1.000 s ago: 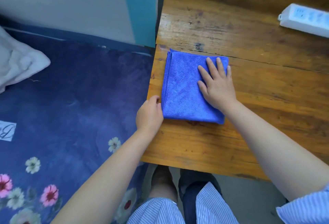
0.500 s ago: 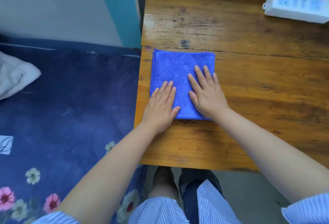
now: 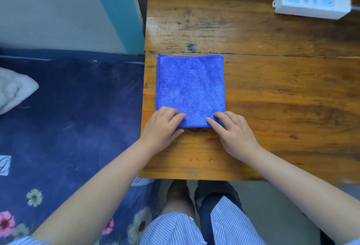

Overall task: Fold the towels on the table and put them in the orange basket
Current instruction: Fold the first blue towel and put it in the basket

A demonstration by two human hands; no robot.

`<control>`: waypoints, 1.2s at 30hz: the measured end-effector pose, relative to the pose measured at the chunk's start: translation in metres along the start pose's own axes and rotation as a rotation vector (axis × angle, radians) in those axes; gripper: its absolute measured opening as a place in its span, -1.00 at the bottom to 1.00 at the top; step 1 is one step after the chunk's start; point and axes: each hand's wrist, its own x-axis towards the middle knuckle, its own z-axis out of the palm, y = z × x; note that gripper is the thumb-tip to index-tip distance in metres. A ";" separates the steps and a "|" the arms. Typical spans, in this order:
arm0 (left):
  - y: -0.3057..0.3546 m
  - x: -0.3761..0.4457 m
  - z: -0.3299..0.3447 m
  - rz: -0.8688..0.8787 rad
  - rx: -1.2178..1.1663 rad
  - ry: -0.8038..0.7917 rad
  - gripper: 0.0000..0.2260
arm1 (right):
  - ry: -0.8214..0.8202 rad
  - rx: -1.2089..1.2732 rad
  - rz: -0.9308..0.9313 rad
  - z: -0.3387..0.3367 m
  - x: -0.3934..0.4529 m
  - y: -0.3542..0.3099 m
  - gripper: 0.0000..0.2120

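Observation:
A folded blue towel (image 3: 190, 86) lies flat on the wooden table (image 3: 272, 92), close to its left edge. My left hand (image 3: 162, 127) pinches the towel's near left corner, thumb under the edge and fingers on top. My right hand (image 3: 233, 133) pinches the near right corner in the same way. The towel's far edge lies along a crack between two table boards. No orange basket is in view.
A white power strip (image 3: 311, 3) lies at the table's far right. Left of the table is a bed with a dark blue flowered blanket (image 3: 68, 118) and a white pillow (image 3: 13, 90). A teal and white wall (image 3: 78, 10) stands behind the bed.
Both hands slid from lying flat on top of the towel back to its near edge and now pinch the two near corners. The towel itself has stayed in place.

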 end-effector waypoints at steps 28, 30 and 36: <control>0.020 -0.002 -0.008 -0.366 -0.006 0.020 -0.50 | -0.195 0.037 -0.039 -0.025 0.057 0.010 -0.59; 0.024 0.002 -0.015 -0.350 0.100 0.048 -0.52 | -0.220 0.088 -0.022 -0.040 0.063 0.013 -0.60; 0.036 0.013 -0.051 -0.421 0.110 0.120 -0.70 | -0.349 0.304 0.246 -0.081 0.073 0.035 -0.72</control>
